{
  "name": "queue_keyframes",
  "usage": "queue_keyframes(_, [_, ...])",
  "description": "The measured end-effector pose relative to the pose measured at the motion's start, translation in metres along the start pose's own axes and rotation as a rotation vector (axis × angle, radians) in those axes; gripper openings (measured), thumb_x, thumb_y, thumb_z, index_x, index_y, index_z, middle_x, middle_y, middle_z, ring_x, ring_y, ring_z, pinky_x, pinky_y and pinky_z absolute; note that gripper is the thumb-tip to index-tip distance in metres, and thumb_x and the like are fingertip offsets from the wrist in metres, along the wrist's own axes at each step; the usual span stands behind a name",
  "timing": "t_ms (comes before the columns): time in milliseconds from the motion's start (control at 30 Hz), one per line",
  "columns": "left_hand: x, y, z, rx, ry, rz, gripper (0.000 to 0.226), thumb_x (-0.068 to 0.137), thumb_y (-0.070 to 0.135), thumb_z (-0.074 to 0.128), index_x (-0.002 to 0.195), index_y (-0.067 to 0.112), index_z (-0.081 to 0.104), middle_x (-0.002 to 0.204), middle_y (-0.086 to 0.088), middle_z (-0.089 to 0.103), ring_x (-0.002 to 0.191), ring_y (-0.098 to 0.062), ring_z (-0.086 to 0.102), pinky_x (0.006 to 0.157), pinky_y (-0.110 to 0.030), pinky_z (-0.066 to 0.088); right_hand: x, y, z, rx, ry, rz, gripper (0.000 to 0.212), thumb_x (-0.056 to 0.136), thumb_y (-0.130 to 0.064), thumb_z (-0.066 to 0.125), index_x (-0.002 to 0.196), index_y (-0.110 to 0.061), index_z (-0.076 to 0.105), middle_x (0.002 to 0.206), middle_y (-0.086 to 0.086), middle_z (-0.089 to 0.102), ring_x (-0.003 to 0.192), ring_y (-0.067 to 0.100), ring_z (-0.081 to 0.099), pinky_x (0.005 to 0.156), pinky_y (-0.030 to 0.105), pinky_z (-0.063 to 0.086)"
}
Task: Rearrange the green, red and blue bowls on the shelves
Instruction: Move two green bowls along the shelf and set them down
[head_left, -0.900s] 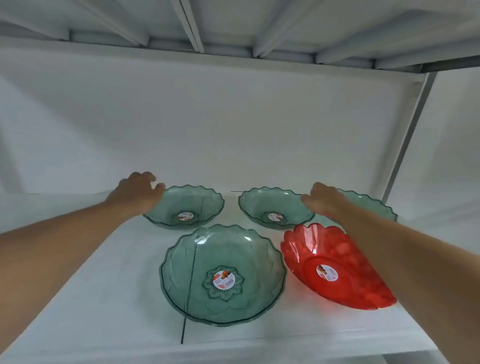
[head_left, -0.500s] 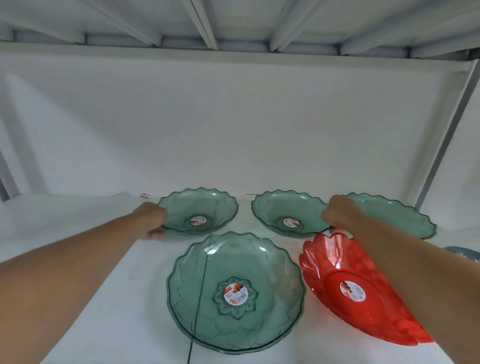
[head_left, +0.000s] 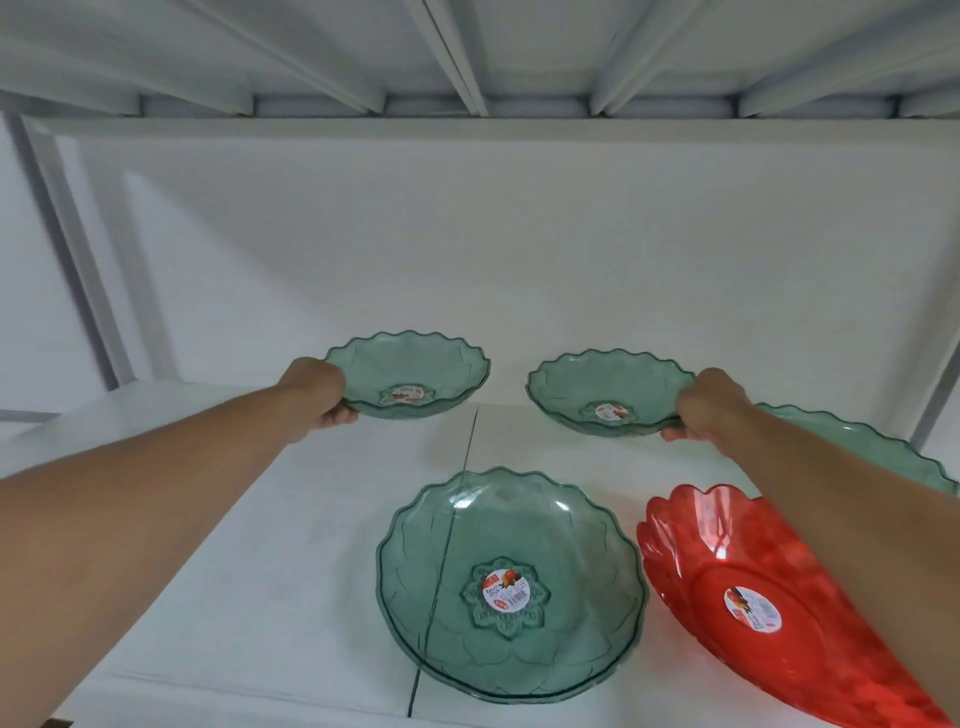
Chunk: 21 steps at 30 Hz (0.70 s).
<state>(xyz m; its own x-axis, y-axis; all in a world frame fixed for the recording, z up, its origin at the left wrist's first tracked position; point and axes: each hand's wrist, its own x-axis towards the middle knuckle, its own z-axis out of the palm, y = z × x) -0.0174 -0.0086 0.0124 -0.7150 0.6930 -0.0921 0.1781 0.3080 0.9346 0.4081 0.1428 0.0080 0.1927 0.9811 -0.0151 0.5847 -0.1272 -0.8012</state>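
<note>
I have both arms stretched out to the back of the white shelf (head_left: 260, 519). My left hand (head_left: 317, 392) is closed on the left edge of the back left bowl (head_left: 410, 374), with my thumb under the rim and the rest of my fingers hidden behind my hand. My right hand (head_left: 709, 402) is closed the same way on the right edge of the back middle bowl (head_left: 605, 392). I think I hold them by the outer edges because that is the side each hand can reach, and a thin wavy rim is easy to pinch. Both bowls look tipped up a little at my side, so I think I am starting to lift them, one in each hand. That way I can move two at once. A bigger green bowl (head_left: 511, 582) sits flat at the front, right over the crack in the shelf. The red bowl (head_left: 769, 597) is beside it on the right, partly under my right arm. One more green bowl (head_left: 872, 452) peeks out behind that arm, at the far right. So I count four green bowls and one red bowl. I see no blue bowl here. Each bowl whose middle I can see has a small round sticker there.
</note>
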Motion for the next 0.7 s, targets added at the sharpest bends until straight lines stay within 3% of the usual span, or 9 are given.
queue_keyframes(67, [-0.001, 0.003, -0.012, 0.006, 0.033, 0.009, 0.03, 0.098, 0.002, 0.035, 0.097, -0.001, 0.065, 0.082, -0.019, 0.073, 0.041, -0.02, 0.067, 0.036, -0.019, 0.05, -0.005, -0.009, 0.004, 0.107, -0.012, 0.004, 0.013, 0.104, 0.002, 0.052, 0.112, 0.007, 0.06, 0.106, 0.029, 0.07, 0.078, 0.047, 0.078, 0.072, 0.053, 0.067])
queue_keyframes(133, [-0.003, 0.004, -0.023, 0.003, 0.063, 0.017, 0.031, 0.097, 0.002, 0.034, 0.097, 0.0, 0.066, 0.083, -0.019, 0.074, 0.039, -0.019, 0.067, 0.037, -0.02, 0.051, -0.009, -0.017, 0.009, 0.164, -0.029, -0.004, 0.016, 0.104, 0.002, 0.048, 0.114, 0.006, 0.06, 0.113, 0.03, 0.068, 0.079, 0.048, 0.077, 0.075, 0.053, 0.066])
queue_keyframes(367, [-0.004, -0.012, -0.064, -0.021, 0.101, -0.012, 0.033, 0.096, 0.002, 0.035, 0.101, 0.001, 0.068, 0.082, -0.017, 0.076, 0.04, -0.019, 0.068, 0.037, -0.019, 0.05, -0.03, -0.033, 0.037, 0.263, -0.102, -0.026, 0.019, 0.102, 0.004, 0.05, 0.116, 0.009, 0.061, 0.114, 0.029, 0.069, 0.073, 0.044, 0.075, 0.083, 0.055, 0.065])
queue_keyframes(500, [0.006, -0.022, -0.094, -0.047, 0.099, 0.001, 0.032, 0.095, 0.002, 0.037, 0.097, 0.001, 0.069, 0.061, -0.012, 0.074, 0.038, -0.018, 0.067, 0.037, -0.019, 0.051, -0.052, -0.051, 0.054, 0.264, -0.093, -0.038, 0.016, 0.103, 0.002, 0.051, 0.113, 0.007, 0.061, 0.112, 0.028, 0.07, 0.067, 0.041, 0.073, 0.084, 0.054, 0.065])
queue_keyframes(700, [0.046, -0.047, -0.158, -0.106, 0.048, 0.04, 0.03, 0.097, 0.001, 0.036, 0.095, 0.004, 0.067, 0.078, -0.015, 0.073, 0.036, -0.017, 0.065, 0.035, -0.017, 0.047, -0.103, -0.093, 0.107, 0.3, -0.06, -0.031, 0.021, 0.104, 0.004, 0.047, 0.122, 0.008, 0.058, 0.124, 0.029, 0.066, 0.071, 0.043, 0.073, 0.087, 0.052, 0.064])
